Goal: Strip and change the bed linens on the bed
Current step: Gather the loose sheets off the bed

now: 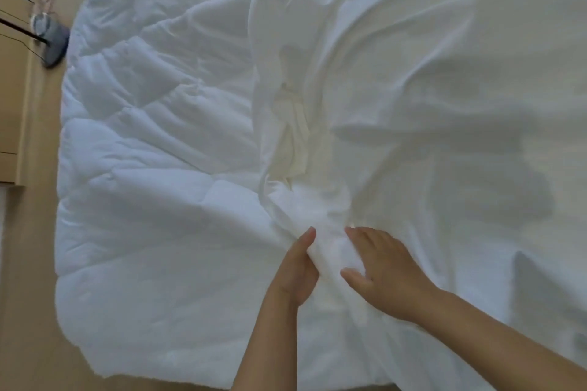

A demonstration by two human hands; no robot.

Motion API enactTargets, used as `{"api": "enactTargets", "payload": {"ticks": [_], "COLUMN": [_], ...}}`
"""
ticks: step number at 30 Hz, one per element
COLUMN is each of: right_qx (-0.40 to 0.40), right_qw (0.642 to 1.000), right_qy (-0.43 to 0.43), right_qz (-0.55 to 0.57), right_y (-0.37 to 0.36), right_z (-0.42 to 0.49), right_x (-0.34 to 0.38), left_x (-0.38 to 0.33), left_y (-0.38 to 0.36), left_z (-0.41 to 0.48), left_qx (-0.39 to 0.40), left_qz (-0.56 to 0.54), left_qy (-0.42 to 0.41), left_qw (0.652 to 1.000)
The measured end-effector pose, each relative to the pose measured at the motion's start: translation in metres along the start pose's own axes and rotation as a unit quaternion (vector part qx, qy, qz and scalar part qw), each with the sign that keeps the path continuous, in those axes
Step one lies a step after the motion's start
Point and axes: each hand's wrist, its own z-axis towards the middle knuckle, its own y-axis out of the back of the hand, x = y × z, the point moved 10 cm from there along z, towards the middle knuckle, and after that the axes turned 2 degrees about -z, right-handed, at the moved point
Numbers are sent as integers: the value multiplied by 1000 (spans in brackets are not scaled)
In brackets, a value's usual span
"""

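Two hands meet on one bunched ridge of the duvet cover (320, 216). The left hand (297, 270) grips it, thumb up. The right hand (384, 270) lies spread, pressing its other flank. The ridge runs straight away from both. The quilted duvet (158, 168) spreads left of the left hand.

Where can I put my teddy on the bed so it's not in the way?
The flat quilted duvet, between the wooden floor and the bunched cover, is free. It's crowded at the near middle, where the left hand and right hand meet on that cover.
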Motion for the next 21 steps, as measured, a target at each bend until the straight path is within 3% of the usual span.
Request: {"api": "enactTargets", "payload": {"ticks": [7, 16, 18, 20, 21], "right_qx": [-48, -95, -114, -87, -70], "right_qw": [997, 989, 985, 982, 980], "right_qy": [9, 30, 23, 2, -10], "right_qz": [-57, -109, -125, -169, -187], "right_y": [-5, -2, 0, -7, -10], "right_z": [-66, -160, -176, -188, -193], "right_x": [-31, -88, -101, -120, -130], "left_x": [102, 206, 213, 203, 188], "left_y": [-76, -138, -116, -81, -65], "left_z": [-29, -79, -96, -109, -108], "left_qx": [105, 137, 115, 73, 42], "left_qz": [-72, 111, 229, 423, 498], "left_qy": [33, 120, 197, 249, 234], "left_qw": [991, 977, 946, 868, 834]}}
